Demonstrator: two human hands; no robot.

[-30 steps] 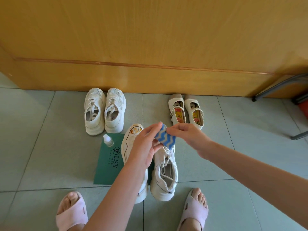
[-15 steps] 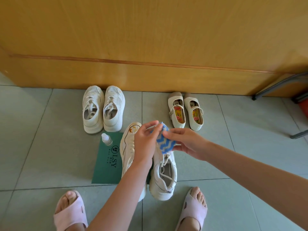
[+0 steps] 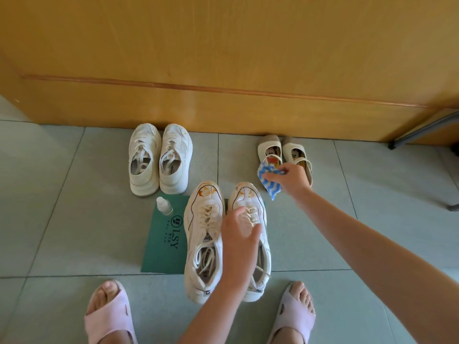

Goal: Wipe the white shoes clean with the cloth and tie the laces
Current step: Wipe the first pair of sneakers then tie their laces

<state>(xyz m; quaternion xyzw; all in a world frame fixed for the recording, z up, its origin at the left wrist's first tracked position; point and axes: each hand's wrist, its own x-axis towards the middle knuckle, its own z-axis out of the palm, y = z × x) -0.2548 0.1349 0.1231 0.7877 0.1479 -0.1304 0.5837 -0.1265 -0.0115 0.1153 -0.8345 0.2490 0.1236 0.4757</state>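
Note:
Two white lace-up shoes stand side by side on the floor, toes stained brown: the left shoe and the right shoe, both with loose laces. My left hand hovers over the right shoe's laces with fingers spread and relaxed, holding nothing. My right hand pinches a blue-and-white wavy-striped cloth in the air, to the right of the shoes' toes.
A green card lies under the shoes, with a small white bottle on its far corner. Another white pair and small beige shoes stand by the wooden wall. My feet in pink slippers are nearest. Metal legs stand at right.
Both hands held the cloth above the shoes before. My left hand has let go and dropped toward the right shoe; my right hand carried the cloth off to the right.

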